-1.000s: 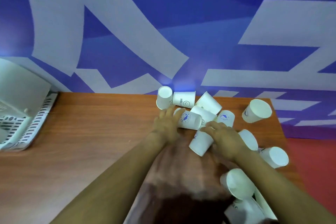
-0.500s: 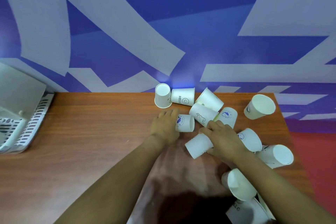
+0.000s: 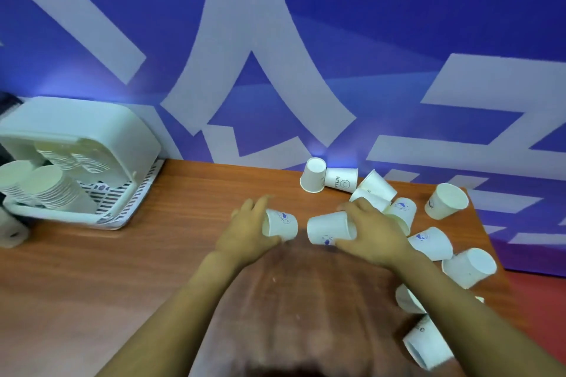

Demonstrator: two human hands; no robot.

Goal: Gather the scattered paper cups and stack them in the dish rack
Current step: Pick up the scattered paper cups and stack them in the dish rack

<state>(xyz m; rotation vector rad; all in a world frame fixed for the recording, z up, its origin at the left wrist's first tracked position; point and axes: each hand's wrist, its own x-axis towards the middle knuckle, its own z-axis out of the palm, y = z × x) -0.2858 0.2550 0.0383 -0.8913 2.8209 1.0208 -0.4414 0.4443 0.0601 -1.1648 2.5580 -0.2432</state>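
My left hand [image 3: 245, 231] grips a white paper cup [image 3: 283, 223] lying sideways, its base pointing right. My right hand [image 3: 372, 234] grips a second paper cup [image 3: 329, 228], its base pointing left toward the first cup. A small gap separates the two cups above the wooden table [image 3: 122, 269]. Several more paper cups lie scattered at the right, among them one with a smiley print [image 3: 341, 180] at the back. The white dish rack [image 3: 79, 162] stands at the far left and holds stacks of cups [image 3: 46, 185].
A blue wall with large white shapes rises right behind the table. The table's right edge [image 3: 490, 239] runs close to the scattered cups, with red floor beyond. A white object [image 3: 12, 229] sits at the left edge, in front of the rack.
Both hands have picked up a cup each and drawn them left and nearer, out of the pile. The view has swung left, so the dish rack with its stacked cups shows fully.
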